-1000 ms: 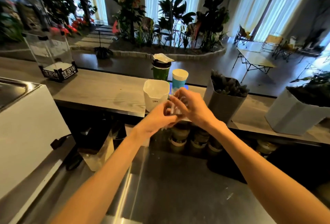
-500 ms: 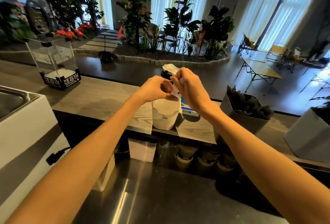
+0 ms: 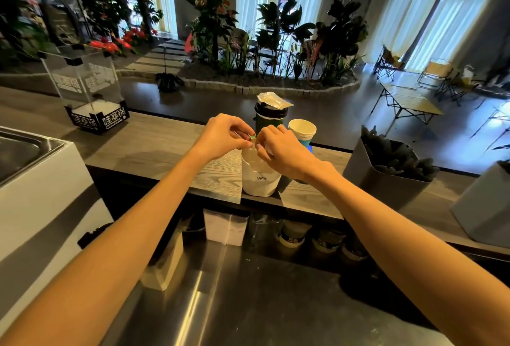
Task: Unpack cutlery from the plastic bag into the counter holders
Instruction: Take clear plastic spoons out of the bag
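A white holder (image 3: 259,178) marked "CRBW" stands at the front edge of the grey wooden counter (image 3: 154,147). Right above its mouth, my left hand (image 3: 223,134) and my right hand (image 3: 278,147) meet with fingers curled, pinching a small clear plastic bag (image 3: 249,143) with a green bit at its top. What the bag holds is hidden by my fingers. A grey angular holder (image 3: 386,177) full of black cutlery stands to the right.
Behind the white holder stand a dark green cup (image 3: 269,119) with a clear packet on its lid and a white-and-blue paper cup (image 3: 302,130). A clear box (image 3: 88,86) sits far left, a white planter (image 3: 485,207) far right, a steel worktop (image 3: 248,304) below.
Both hands moved from near my body out over the counter, then came down a little onto the mouth of the white holder, still pinching the bag between them.
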Demonstrator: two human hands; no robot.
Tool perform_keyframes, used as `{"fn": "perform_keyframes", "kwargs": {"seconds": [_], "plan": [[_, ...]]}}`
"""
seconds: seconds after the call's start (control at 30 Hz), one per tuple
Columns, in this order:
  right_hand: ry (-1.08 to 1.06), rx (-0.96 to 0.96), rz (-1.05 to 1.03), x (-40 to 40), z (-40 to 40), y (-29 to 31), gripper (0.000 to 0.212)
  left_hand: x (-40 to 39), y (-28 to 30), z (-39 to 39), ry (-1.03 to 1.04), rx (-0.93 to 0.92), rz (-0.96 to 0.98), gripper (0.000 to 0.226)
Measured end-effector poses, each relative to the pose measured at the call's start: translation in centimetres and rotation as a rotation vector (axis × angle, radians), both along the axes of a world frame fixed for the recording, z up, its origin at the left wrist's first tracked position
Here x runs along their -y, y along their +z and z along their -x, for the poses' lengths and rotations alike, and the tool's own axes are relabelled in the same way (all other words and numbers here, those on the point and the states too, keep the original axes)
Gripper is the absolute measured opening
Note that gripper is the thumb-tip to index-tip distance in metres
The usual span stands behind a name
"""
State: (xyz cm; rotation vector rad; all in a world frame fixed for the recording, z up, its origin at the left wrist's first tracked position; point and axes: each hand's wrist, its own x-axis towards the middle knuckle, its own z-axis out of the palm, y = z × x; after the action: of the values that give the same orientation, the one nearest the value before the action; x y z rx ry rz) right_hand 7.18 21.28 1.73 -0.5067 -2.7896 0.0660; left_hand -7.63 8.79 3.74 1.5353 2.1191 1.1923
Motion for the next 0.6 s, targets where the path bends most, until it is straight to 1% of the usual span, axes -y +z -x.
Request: {"fn": "perform_keyframes", "kwargs": {"seconds": [0.13,0.23,0.3,0.43,0.47,0.6], "plan": [[0.025,-0.074,0.145,0.6,-1.1,0.2,0.034,-0.3,-0.2,-1.0,0.005,-0.016,-0.039,0.025],[0.003,-0.044,0.172,1.2,-2.1,-0.2,0.04,-0.4,-0.4,-2.1,0.037,-0.069,-0.073,0.021],[0.002,-0.031,0.251,1.6,-3.0,-0.4,0.043,-0.5,-0.6,-2.8,0.046,-0.085,-0.092,0.02],[-0.023,0.014,0.371,2.3,-4.9,0.0,0.056,-0.7,-1.2,-4.0,-0.007,-0.205,0.041,0.015],[-0.042,0.004,0.406,2.4,-5.3,0.2,0.058,-0.7,-1.2,-4.1,-0.002,-0.209,0.044,0.015],[-0.085,-0.07,0.457,2.5,-7.8,1.1,0.058,0.1,-0.2,-4.2,0.075,-0.143,-0.062,0.015]]}}
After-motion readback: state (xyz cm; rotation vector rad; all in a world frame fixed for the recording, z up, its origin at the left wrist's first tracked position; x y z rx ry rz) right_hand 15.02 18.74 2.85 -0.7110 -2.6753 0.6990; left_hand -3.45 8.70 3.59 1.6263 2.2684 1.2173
